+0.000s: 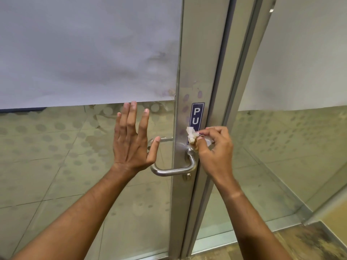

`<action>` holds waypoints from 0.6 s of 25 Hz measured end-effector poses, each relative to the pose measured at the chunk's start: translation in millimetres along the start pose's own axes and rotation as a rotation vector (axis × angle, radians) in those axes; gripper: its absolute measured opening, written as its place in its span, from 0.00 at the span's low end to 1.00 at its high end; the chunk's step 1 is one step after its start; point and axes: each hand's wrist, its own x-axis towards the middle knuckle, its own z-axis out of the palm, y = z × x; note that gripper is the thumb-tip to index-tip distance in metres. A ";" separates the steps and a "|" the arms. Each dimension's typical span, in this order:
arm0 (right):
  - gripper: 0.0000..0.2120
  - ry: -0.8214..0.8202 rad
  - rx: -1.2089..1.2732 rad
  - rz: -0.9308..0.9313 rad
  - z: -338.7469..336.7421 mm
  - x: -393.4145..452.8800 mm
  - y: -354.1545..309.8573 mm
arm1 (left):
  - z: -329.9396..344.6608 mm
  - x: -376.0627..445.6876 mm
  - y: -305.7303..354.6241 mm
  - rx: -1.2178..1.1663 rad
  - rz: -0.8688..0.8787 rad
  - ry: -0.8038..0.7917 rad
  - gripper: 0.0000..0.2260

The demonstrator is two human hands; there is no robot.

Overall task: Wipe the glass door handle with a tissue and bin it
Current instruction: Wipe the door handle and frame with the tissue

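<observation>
A steel lever handle sticks out from the metal stile of a glass door. My right hand pinches a crumpled white tissue just above the handle's pivot, against the stile. The tissue shows brownish marks on its lower part. My left hand is flat with fingers spread, in front of the glass pane left of the handle; it holds nothing and covers the handle's free end.
A blue sign reading "PU" is stuck on the stile, partly behind the tissue. The upper glass is frosted; the lower glass carries a dot pattern. A second glass panel stands at the right. Smudges mark the stile.
</observation>
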 end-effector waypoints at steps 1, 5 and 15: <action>0.07 -0.043 -0.035 -0.010 -0.2 10.1 -3.6 | 0.8 7.3 -0.7 -0.013 0.000 0.001 0.36; 0.09 -0.060 -0.156 -0.178 -7.8 37.3 -28.1 | -16.2 37.6 -3.9 0.004 0.010 0.041 0.36; 0.09 0.264 -0.130 -0.356 16.1 53.4 -37.7 | -21.0 65.5 -14.5 0.052 0.016 0.012 0.37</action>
